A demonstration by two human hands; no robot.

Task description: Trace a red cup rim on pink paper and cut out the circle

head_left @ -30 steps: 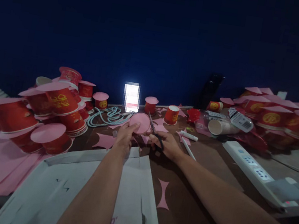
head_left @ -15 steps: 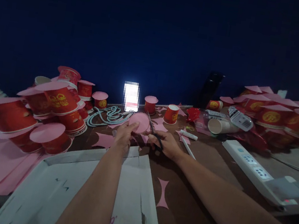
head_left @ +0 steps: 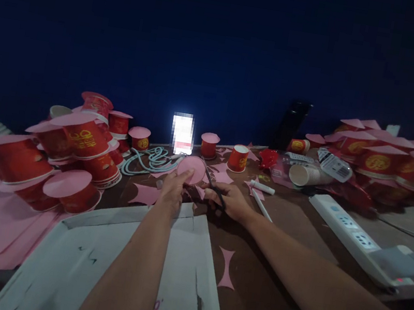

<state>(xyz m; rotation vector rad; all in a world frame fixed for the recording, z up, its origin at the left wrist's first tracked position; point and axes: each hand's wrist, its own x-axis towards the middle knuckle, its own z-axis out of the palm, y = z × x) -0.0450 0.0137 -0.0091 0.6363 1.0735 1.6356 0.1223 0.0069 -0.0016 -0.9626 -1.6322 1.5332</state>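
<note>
My left hand (head_left: 172, 189) pinches a pink paper circle (head_left: 193, 169) at its lower edge, thumb on top. A drawn line runs near the circle's rim. My right hand (head_left: 233, 201) is closed around dark-handled scissors (head_left: 219, 192), whose blades point up and lie just right of the circle. Pink paper scraps (head_left: 223, 175) are scattered on the table around both hands. Behind the circle stands a red paper cup (head_left: 208, 147) with a pink disc on top, and to its right an upside-down or upright red cup (head_left: 238, 159), pale at its top.
Stacked red cups with pink discs (head_left: 80, 137) crowd the left, and more (head_left: 381, 160) the right. A white cardboard box lid (head_left: 112, 255) lies under my left forearm. A power strip (head_left: 351, 238), a white marker (head_left: 262, 187), a coiled cable (head_left: 147, 161) and a bright phone screen (head_left: 182, 134) are around.
The view has shifted very slightly. My right hand and the scissors have moved a little against the circle; my left hand still holds the circle.
</note>
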